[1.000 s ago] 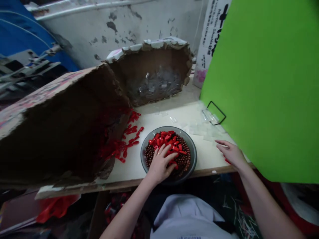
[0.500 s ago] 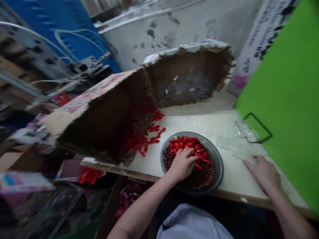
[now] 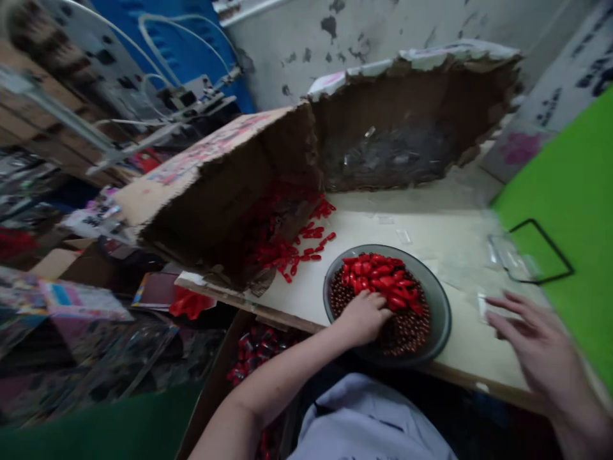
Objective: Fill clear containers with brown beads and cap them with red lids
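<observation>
Right grip (image 3: 543, 342) pinched a small clear piece (image 3: 482, 309). Left grip (image 3: 363, 318) rested in the bowl (image 3: 443, 313), at the red pieces (image 3: 383, 275); whether its fingers were clamped, I couldn't tell.

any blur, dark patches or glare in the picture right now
Head view: right hand looks soft, edges blurred; head view: the torn cardboard box at left has a deeply shadowed inside; head view: small glints on the brown beads and glossy red pieces; head view: far-left clutter smeared.
</observation>
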`<state>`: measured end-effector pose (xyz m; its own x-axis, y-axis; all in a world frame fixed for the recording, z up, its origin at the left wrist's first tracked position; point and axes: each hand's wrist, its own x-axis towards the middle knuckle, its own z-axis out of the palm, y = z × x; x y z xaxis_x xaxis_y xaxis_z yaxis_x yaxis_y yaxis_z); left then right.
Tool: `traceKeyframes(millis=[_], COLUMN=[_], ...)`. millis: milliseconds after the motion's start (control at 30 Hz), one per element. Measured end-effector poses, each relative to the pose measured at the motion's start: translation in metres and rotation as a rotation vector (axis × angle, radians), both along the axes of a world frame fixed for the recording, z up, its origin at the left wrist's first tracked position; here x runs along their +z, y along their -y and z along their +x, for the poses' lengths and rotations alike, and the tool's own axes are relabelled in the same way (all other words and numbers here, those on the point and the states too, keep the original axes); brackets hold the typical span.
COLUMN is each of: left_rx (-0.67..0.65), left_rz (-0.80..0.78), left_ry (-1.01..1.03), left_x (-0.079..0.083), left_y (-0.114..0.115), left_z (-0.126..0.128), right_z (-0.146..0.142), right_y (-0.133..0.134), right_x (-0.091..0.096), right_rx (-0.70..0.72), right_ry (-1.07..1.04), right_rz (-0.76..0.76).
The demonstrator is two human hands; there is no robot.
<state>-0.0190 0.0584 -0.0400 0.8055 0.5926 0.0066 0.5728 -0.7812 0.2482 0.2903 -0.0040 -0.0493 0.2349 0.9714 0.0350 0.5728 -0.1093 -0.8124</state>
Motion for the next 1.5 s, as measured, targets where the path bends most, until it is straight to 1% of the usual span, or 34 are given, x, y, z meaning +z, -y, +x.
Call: traceKeyframes(millis=[33, 100, 167, 233, 300, 367, 400, 467, 567, 633, 733, 833, 933, 1000, 1067, 1100, 1167, 1267, 1367, 1500], left_rx=[0.016, 0.048, 0.071, 0.097, 0.159, 0.258, 0.31, 0.381, 0.414, 0.429, 0.446, 0.447, 0.447, 0.453, 0.457, 0.46, 0.469, 0.493, 0.516, 0.53], left_rz=[-0.01, -0.045, -0.096, -0.147, -0.16, -0.124, -0.096, -0.043, -0.005, 0.005, 0.007, 0.01, 0.007, -0.003, -0.014, -0.019, -0.025, -0.024, -0.03, -0.036], left_ry=[-0.002, 0.028, 0.112, 0.238, 0.358, 0.428, 0.444, 0.443, 0.435, 0.459, 0.489, 0.487, 0.474, 0.464, 0.466, 0.471, 0.494, 0.543, 0.571, 0.6], left_x=[-0.001, -0.003, -0.002, 0.001, 0.003, 0.003, 0.002, -0.002, -0.006, -0.008, -0.008, -0.009, -0.01, -0.01, -0.01, -0.011, -0.012, -0.013, -0.014, -0.013], left_y=[-0.007, -0.02, -0.028, -0.029, -0.023, -0.014, -0.008, 0.001, 0.009, 0.01, 0.01, 0.01, 0.011, 0.012, 0.012, 0.012, 0.011, 0.011, 0.011, 0.011], left_z=[0.001, 0.004, 0.004, 0.0, -0.008, -0.016, -0.021, -0.027, -0.031, -0.031, -0.029, -0.028, -0.028, -0.028, -0.029, -0.029, -0.03, -0.031, -0.031, -0.03], right_z=[-0.02, -0.052, -0.071, -0.079, -0.083, -0.087, -0.09, -0.096, -0.105, -0.111, -0.122, -0.136, -0.147, -0.148, -0.144, -0.14, -0.132, -0.123, -0.12, -0.12], right_y=[-0.001, -0.004, -0.004, -0.003, -0.004, -0.01, -0.014, -0.024, -0.04, -0.047, -0.051, -0.048, -0.047, -0.049, -0.053, -0.054, -0.056, -0.055, -0.052, -0.05], right_x=[0.015, 0.034, 0.04, 0.036, 0.03, 0.025, 0.024, 0.026, 0.031, 0.032, 0.027, 0.017, 0.008, 0.005, 0.003, 0.003, 0.004, 0.006, 0.01, 0.02], right_rx=[-0.03, 0.067, 0.248, 0.405, 0.517, 0.618, 0.672, 0.768, 0.857, 0.914, 0.979, 1.008, 1.017, 1.013, 1.01, 1.001, 0.94, 0.781, 0.673, 0.595], right_ry=[-0.073, -0.182, -0.271, -0.245, -0.081, 0.144, 0.255, 0.483, 0.819, 0.941, 0.956, 0.902, 0.784, 0.685, 0.599, 0.523, 0.279, -0.119, -0.312, -0.453], right_rz=[-0.035, -0.108, -0.181, -0.216, -0.18, -0.107, -0.082, -0.079, -0.061, -0.021, -0.028, -0.037, -0.04, -0.048, -0.046, -0.053, -0.102, -0.186, -0.209, -0.287])
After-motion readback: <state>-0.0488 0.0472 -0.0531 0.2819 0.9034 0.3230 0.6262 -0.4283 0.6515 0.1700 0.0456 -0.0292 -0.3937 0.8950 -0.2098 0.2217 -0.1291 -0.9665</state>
